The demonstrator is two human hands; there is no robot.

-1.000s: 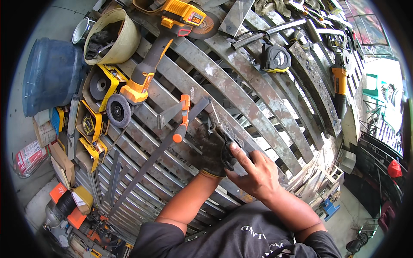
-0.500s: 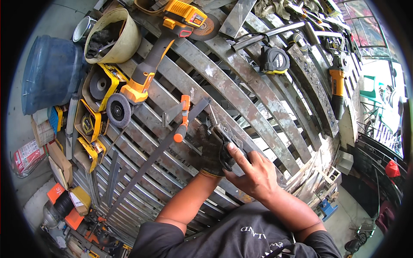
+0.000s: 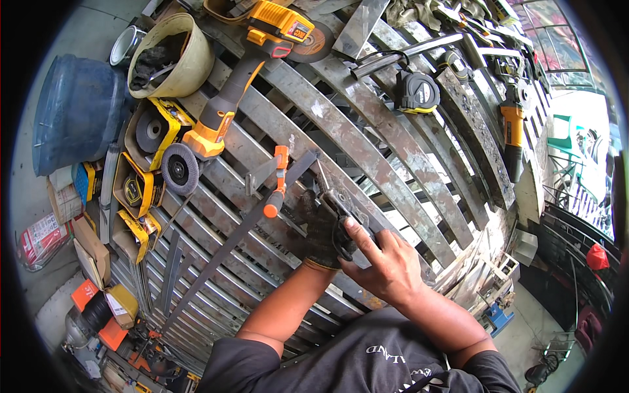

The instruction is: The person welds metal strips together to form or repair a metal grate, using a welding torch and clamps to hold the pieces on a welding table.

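An electrode holder (image 3: 341,208), dark and worn, lies between my two hands with a thin welding rod (image 3: 322,175) in its jaws. My left hand (image 3: 316,230), in a dark work glove, is closed around its far side, fingers partly hidden. My bare right hand (image 3: 386,261) grips the handle from the near side, index finger along its top. The rod points at the far end of a long flat steel bar (image 3: 226,247); whether they touch I cannot tell. An orange-handled clamp (image 3: 280,177) sits on that bar, left of my gloved hand.
Slatted steel worktop (image 3: 367,141) with gaps lies beneath. To the left are a yellow angle grinder (image 3: 223,111) with a flap disc, yellow disc boxes (image 3: 141,187) and a bucket (image 3: 187,62). Beyond my hands lie a tape measure (image 3: 417,92) and another grinder (image 3: 514,128).
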